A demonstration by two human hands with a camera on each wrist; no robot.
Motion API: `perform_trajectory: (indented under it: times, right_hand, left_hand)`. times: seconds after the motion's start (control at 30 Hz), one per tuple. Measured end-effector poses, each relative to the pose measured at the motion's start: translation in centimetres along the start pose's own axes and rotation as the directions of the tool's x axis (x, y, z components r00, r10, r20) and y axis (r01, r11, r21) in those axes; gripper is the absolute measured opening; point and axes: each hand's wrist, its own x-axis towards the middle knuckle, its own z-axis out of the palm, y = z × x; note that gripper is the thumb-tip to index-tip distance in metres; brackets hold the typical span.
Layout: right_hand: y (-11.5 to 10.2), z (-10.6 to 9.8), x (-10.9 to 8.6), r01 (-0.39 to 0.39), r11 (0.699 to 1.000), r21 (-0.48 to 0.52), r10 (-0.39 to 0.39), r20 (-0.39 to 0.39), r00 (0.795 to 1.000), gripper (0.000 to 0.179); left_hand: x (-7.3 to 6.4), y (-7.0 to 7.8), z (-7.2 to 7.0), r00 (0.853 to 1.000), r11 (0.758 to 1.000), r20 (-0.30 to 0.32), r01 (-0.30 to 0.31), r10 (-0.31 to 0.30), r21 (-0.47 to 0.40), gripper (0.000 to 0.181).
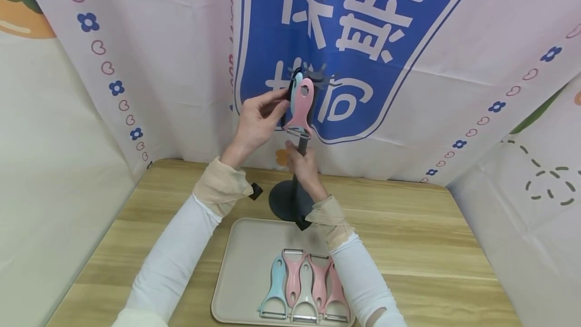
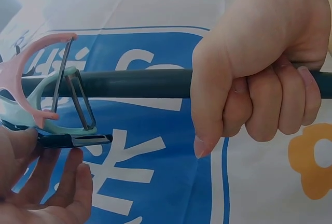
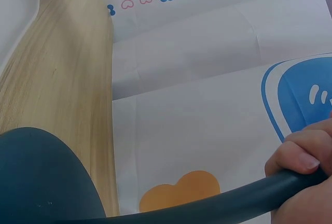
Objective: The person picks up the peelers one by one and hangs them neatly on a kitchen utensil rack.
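Observation:
A dark stand [image 1: 282,202] rises at the back of the table, with a ring of hooks [image 1: 319,76] on top. My right hand [image 1: 306,167] grips its pole [image 2: 145,83] below the hooks. A pink peeler [image 1: 300,110] and a light blue peeler [image 2: 49,89] hang side by side from the hooks, blades down. Just left of them, my left hand [image 1: 257,121] pinches a black peeler [image 2: 72,140] between thumb and fingers, its top close to the hooks. In the right wrist view, curled fingers [image 3: 306,156] wrap the pole.
A beige tray [image 1: 242,261] lies in front of the stand. On its right side are several peelers: a light blue one [image 1: 278,279], a light grey one [image 1: 306,281] and pink ones [image 1: 294,271]. A printed cloth [image 1: 190,64] hangs right behind the table [image 1: 408,246].

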Motion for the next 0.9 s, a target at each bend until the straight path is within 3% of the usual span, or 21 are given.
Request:
perform_trajectory:
  times: [0.33,0.5,0.73,0.9]
  right_hand:
    - [0.1,0.0,0.2,-0.064,0.998,-0.012,0.064,-0.001,0.998,0.057]
    - [0.1,-0.1,0.3,-0.034,0.998,-0.044,0.035,0.006,0.999,0.057]
    - [0.3,-0.1,0.2,-0.016,0.999,-0.039,0.016,0.008,1.0,0.057]
    - [0.1,-0.1,0.0,0.008,1.0,-0.008,-0.008,0.019,1.0,0.054]
  left_hand:
    - [-0.5,0.3,-0.3,0.999,0.999,-0.017,-0.032,0.033,0.039,0.032]
    - [-1.2,0.3,-0.6,0.998,0.993,-0.04,-0.052,0.057,0.109,0.03]
    - [-3.4,0.0,-1.0,0.992,0.979,-0.108,-0.04,0.062,0.198,0.021]
    - [-6.0,-0.2,-0.8,0.992,0.965,-0.092,-0.056,0.082,0.257,0.01]
